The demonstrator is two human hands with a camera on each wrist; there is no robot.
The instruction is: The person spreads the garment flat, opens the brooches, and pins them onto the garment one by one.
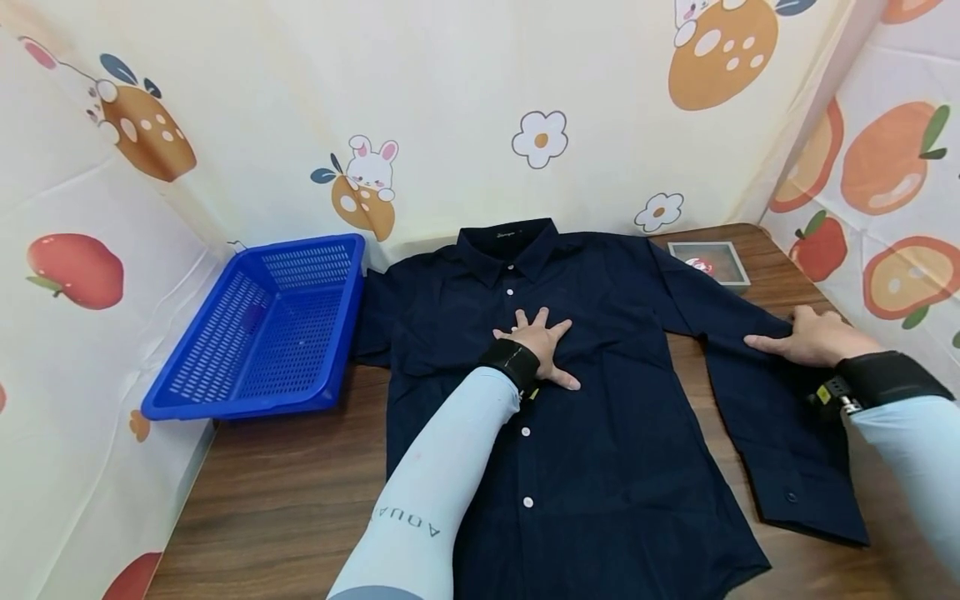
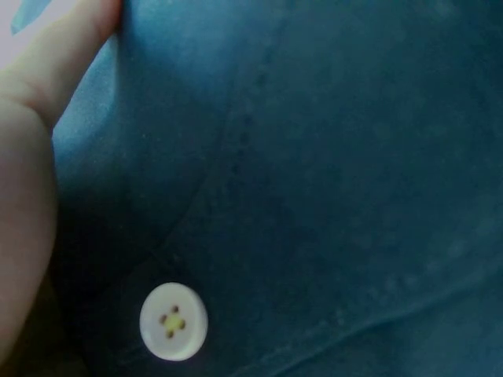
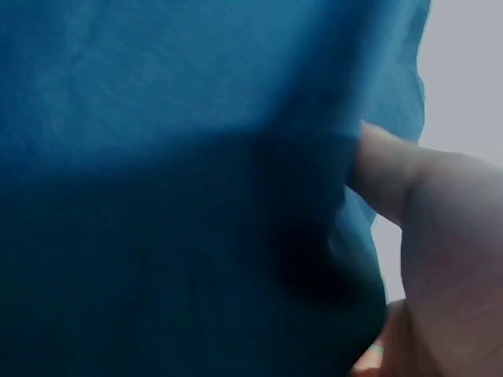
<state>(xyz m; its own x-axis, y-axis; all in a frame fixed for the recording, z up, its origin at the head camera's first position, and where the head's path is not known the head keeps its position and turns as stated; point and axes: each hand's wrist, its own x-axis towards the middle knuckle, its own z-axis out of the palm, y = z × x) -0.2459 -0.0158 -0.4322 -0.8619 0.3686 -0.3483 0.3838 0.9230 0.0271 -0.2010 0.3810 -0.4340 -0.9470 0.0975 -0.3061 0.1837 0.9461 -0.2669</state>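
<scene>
A dark navy button-up shirt point(image 1: 600, 400) lies front up on the wooden table, collar toward the back wall. My left hand point(image 1: 538, 343) rests palm down on its chest, fingers spread over the button placket. In the left wrist view a white button point(image 2: 174, 322) shows on the cloth near the thumb side of the hand. At the right, my right hand point(image 1: 817, 337) grips the outer edge of the long sleeve point(image 1: 780, 417) around its bend, thumb on top. The right wrist view shows the thumb point(image 3: 385, 169) against the cloth; the other fingers are mostly hidden. The cuff points toward me.
A blue plastic basket point(image 1: 337, 367) stands left of the shirt, close by its other sleeve. At the back right corner sits a small grey-rimmed tray point(image 1: 738, 265) with something red and white in it. Patterned cloth walls point(image 1: 465, 75) enclose the wooden table point(image 1: 285, 492).
</scene>
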